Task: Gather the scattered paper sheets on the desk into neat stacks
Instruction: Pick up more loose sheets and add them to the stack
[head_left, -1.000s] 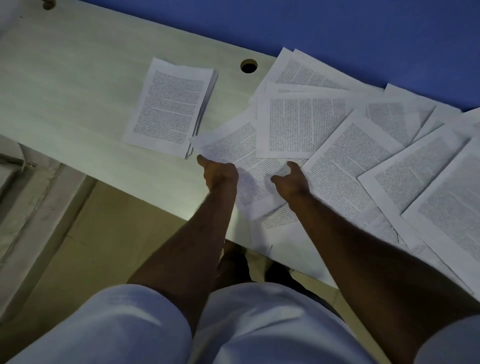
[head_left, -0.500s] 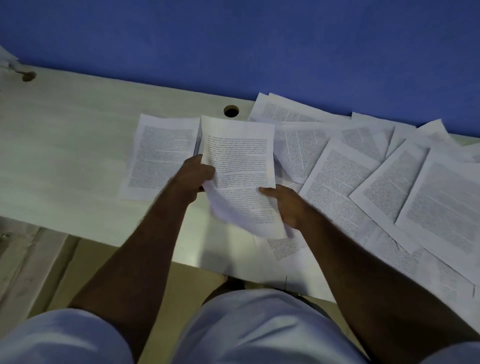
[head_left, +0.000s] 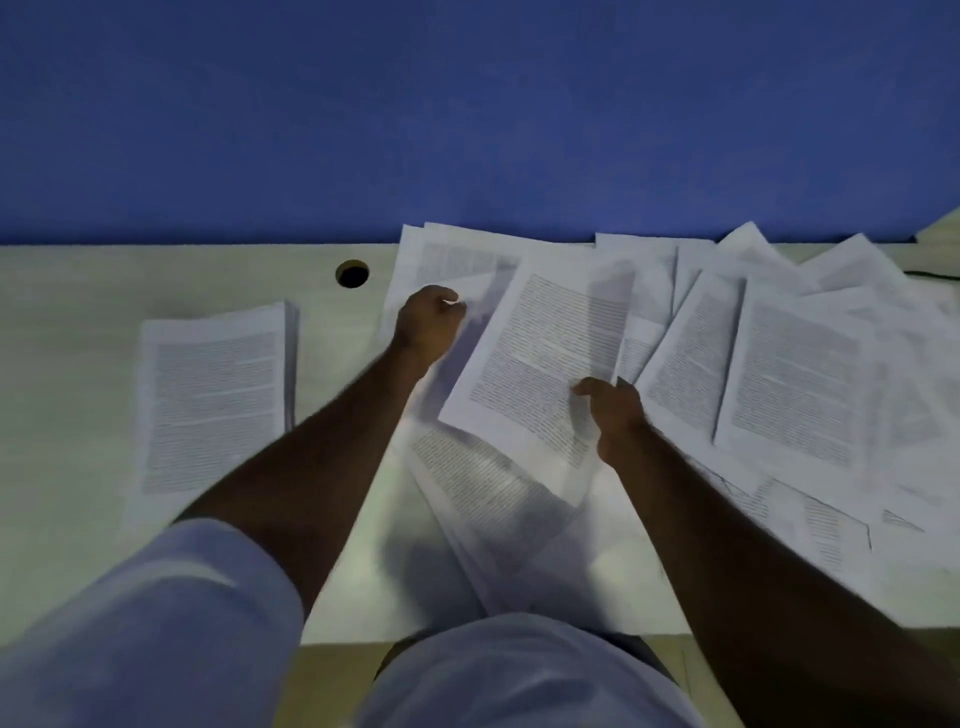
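Observation:
A neat stack of printed sheets (head_left: 215, 400) lies on the left of the pale desk (head_left: 78, 312). My right hand (head_left: 615, 415) grips the lower right corner of a printed sheet (head_left: 545, 353), held tilted above the desk. My left hand (head_left: 428, 325) is curled at the left of that sheet, and a bit of white paper shows between its fingertips at the edge of a back sheet (head_left: 447, 260). More sheets (head_left: 488, 483) lie under my arms near the front edge. Several overlapping loose sheets (head_left: 789, 374) cover the desk's right half.
A round cable hole (head_left: 352, 273) sits in the desk behind the stack. A blue wall (head_left: 467, 114) rises right behind the desk. A dark cable (head_left: 930, 274) shows at the far right. The front edge of the desk is just above my lap.
Both hands lifted a sheet off the desk. Since then my left hand has left its edge and moved back to the far sheets, while my right hand carried the sheet to the right.

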